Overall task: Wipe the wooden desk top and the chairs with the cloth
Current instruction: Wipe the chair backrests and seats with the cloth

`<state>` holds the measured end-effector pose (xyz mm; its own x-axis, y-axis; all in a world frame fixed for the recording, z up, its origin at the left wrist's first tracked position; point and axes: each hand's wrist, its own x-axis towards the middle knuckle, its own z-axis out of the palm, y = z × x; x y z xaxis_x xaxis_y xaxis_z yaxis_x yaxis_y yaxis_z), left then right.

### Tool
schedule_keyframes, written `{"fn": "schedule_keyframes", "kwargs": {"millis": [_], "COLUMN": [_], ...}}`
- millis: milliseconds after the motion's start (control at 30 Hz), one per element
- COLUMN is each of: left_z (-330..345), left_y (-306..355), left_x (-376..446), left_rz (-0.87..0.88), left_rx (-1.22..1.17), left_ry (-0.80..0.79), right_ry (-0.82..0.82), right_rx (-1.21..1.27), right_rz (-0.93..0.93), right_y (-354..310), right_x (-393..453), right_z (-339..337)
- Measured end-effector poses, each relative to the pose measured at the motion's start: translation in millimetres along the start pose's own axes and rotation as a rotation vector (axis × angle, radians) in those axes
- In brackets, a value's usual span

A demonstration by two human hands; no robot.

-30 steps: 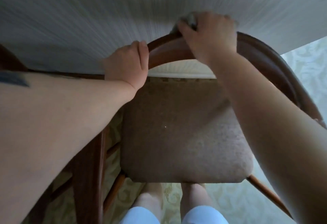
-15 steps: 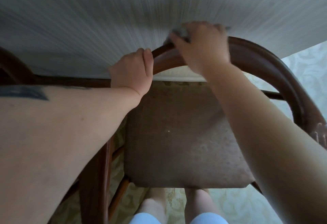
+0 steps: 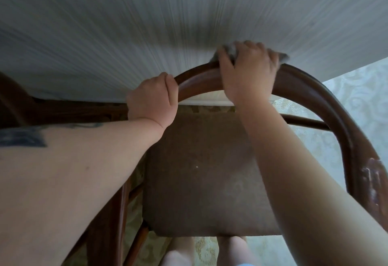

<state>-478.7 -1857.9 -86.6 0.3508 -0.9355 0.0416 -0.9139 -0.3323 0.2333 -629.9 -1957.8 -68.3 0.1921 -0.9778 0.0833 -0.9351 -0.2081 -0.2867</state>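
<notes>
The right hand [image 3: 248, 72] is gripping the cloth [image 3: 228, 51] over the top of the chair [image 3: 315, 91] back rail; the left hand [image 3: 153, 97] is clasping the rail. Steadying there, it is best sliding the cloth along the curve with firm pressure

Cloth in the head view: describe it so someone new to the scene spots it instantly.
Start at the dark wooden chair against the pale striped wall, and follow its curved top rail to the crest. There the right hand grips the rail with a grey cloth bunched under its fingers. It is the only grey fabric; the left hand grips bare wood.
</notes>
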Motion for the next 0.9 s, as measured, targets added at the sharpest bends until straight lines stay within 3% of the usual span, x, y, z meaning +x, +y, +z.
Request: {"fn": "schedule_keyframes", "kwargs": {"millis": [67, 100, 133, 233, 267, 300, 333, 433, 500, 567, 667, 733, 800, 900], "left_z": [-1, -2, -4, -4, -3, -2, -1, 2, 1, -3, -6, 2, 13, 20], "left_y": [-1, 0, 1, 2, 1, 1, 2, 1, 2, 7, 13, 1, -6, 5], "left_x": [-1, -1, -2, 0, 0, -1, -1, -1, -1, -3, -1, -1, -2, 3], "left_rz": [0.003, 0.011, 0.021, 0.034, 0.024, 0.013, 0.004, 0.002, -0.002, -0.033, -0.053, -0.059, -0.034, 0.069], "left_rx": [-0.016, -0.031, -0.040, -0.050, -0.066, -0.071, -0.071, -0.073, -0.062, -0.082, -0.068, -0.087, -0.121, 0.023], "left_ry": [0.015, 0.023, 0.028, 0.038, 0.028, 0.024, 0.023, 0.034, 0.028, -0.008, -0.035, -0.051, -0.065, 0.026], "right_ry": [0.276, 0.355, 0.363, 0.168, 0.147, 0.158, 0.206, 0.337, 0.334, 0.305, 0.269, 0.268, 0.396, 0.515], "right_rx": [0.030, 0.059, 0.090, 0.129, 0.136, 0.130, 0.112, 0.135, 0.138, 0.133, 0.134, 0.166, 0.157, 0.139], "right_rz": [0.260, 0.296, 0.243, -0.289, -0.379, -0.352, -0.214, 0.467, 0.734, 0.710, 0.357, 0.234, 0.400, 0.690], "right_y": [5, -7, -21, -31, -14, 10, 38, 104, 107, 91, 78, 106, 146, 162], "right_x": [-7, -10, -12, -22, -20, -19, -20, -34, -36, -30, -23, -41, -71, -93], "right_z": [6, 15, 19, 20, 14, 10, 7, -12, -14, -11, -11, -10, -6, 2]}}
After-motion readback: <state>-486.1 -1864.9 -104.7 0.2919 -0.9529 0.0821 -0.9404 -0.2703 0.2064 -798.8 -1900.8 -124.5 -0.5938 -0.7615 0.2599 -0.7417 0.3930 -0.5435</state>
